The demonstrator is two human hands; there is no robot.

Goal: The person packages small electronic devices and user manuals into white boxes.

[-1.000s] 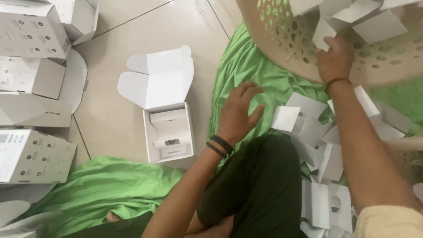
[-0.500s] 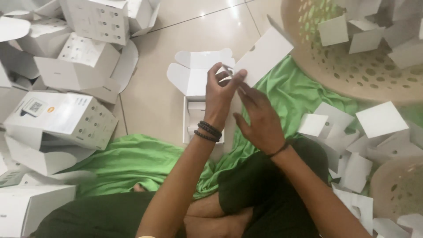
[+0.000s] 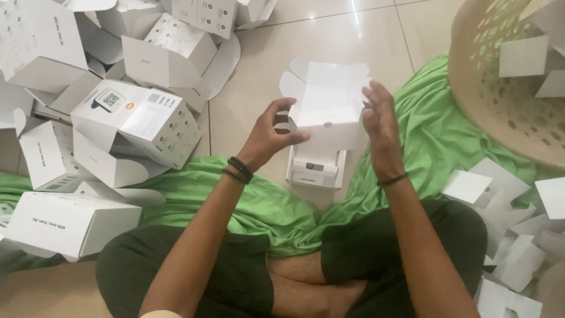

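Note:
An open white box [image 3: 316, 169] stands on the tiled floor at the edge of a green cloth [image 3: 438, 138], its lid flaps [image 3: 327, 72] turned back. A white insert lies inside it. Just above the box I hold a white folded card [image 3: 327, 121] between both hands. My left hand [image 3: 266, 139] pinches the card's left edge with thumb and fingers. My right hand [image 3: 379, 121] presses flat against its right edge. Both wrists wear dark bands.
Several white cartons [image 3: 138, 121] are piled at the left, some open. A beige perforated basket [image 3: 500, 103] with white cards stands at the top right. Loose white cards [image 3: 477, 185] lie on the cloth at the right. My crossed legs [image 3: 376, 247] fill the foreground.
My right hand took a white card from the basket and brought it to my left hand. Both hands now hold it over the open box. The view has swung left.

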